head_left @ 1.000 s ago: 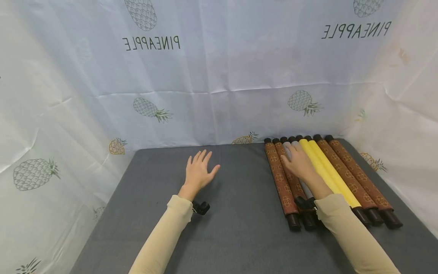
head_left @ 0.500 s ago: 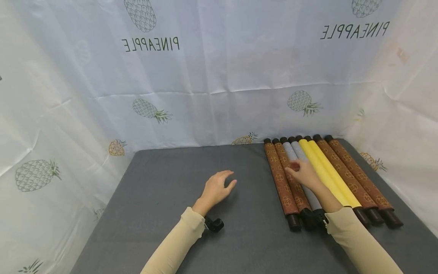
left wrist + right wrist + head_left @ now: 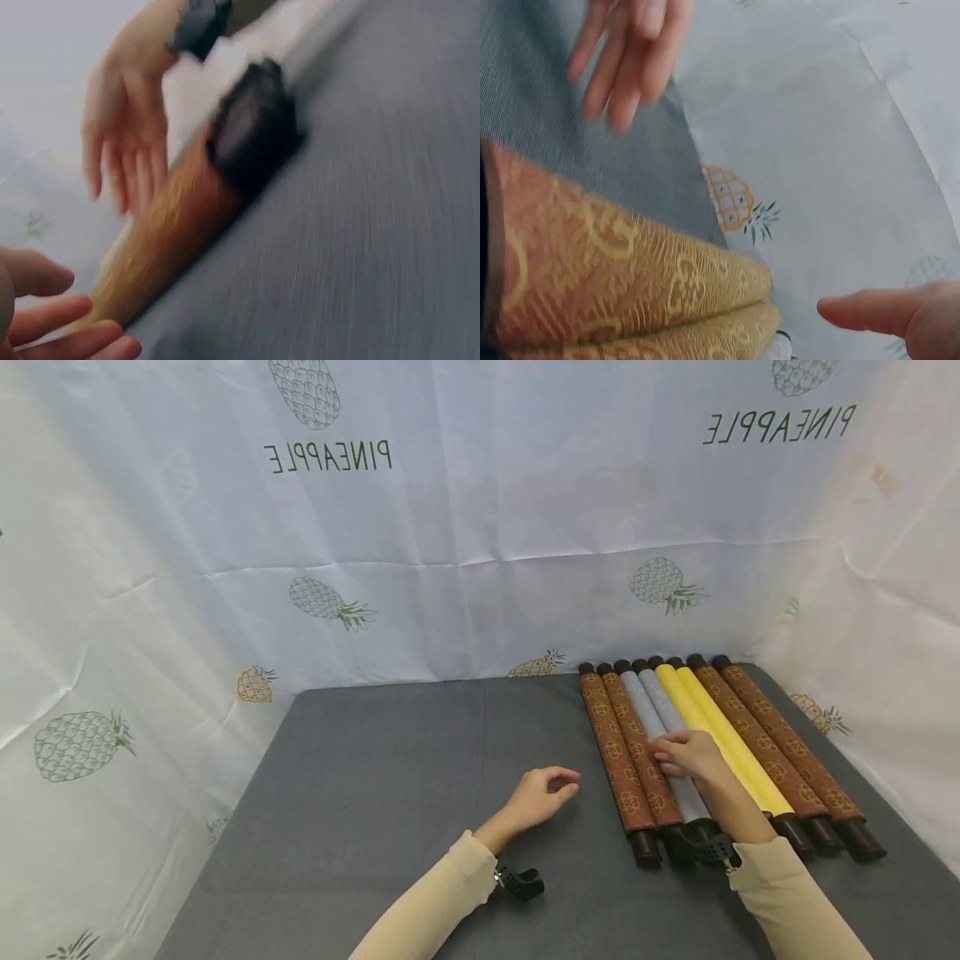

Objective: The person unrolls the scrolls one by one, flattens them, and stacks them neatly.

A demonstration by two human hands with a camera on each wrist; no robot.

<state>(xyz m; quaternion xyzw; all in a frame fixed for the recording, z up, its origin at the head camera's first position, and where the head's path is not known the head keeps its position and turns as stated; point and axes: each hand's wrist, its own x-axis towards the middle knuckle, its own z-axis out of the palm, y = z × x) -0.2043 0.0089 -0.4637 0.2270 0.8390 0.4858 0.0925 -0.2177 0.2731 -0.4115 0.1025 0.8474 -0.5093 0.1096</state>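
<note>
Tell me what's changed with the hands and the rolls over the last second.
The left hand slid right across the grey table toward the rolls, fingers curling. The right hand drew back along the pale grey patterned rolls, fingers now curled on them. All eight rolls stayed in place.

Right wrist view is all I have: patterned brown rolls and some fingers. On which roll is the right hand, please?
Observer: The right hand lies across the two grey rolls. Whether it grips them, I cannot tell.
Operator: Does the left hand hold something?
Observer: No. The left hand hovers over the grey table, loosely curled, apart from the rolls.
Operator: How many rolls are there?
Observer: Eight, side by side: two brown rolls, the grey pair, two yellow rolls, then two more brown.
</note>
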